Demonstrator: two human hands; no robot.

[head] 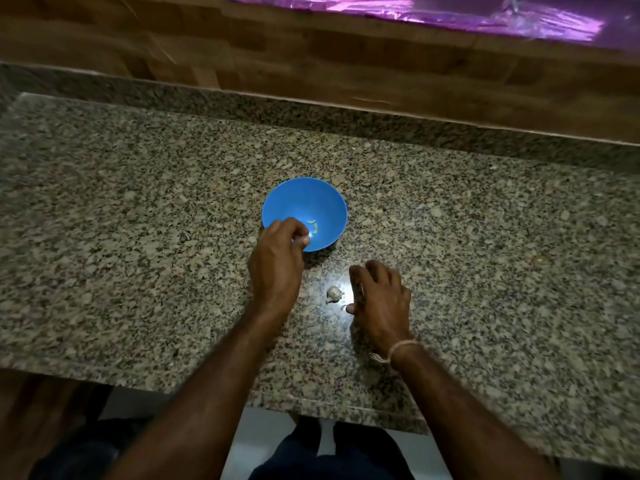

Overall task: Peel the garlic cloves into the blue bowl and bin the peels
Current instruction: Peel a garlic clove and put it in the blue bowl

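The left hand (277, 261) is at the centre of the frame, with its fingers curled together over the near rim of the round blue plastic bowl (311, 199). I cannot tell if these fingers pinch something small or are only closed, because the fingertips hide what is between them. I think the hand is there to drop a peeled piece into the bowl, since this is the place for clean cloves. The right hand (379, 299) is lower and to the right of centre, above the speckled grey granite counter (138, 220). Its fingers are loosely bent and spread apart, and they hold nothing that I can see. A thin pale thread bracelet (398, 351) is around its wrist.

Inside the bowl, near the left fingertips, lies 1 pale peeled garlic clove (313, 226). On the counter, between the 2 hands and just beside the right thumb, lies 1 small white unpeeled garlic piece (334, 294), not touched by either hand. In my judgement the right hand waits close to it so that it can take it next.

No bin and no loose peels show in the frame. At the top is a brown wooden wall panel (311, 46), and at the upper right a shiny purple sheet (450, 12).
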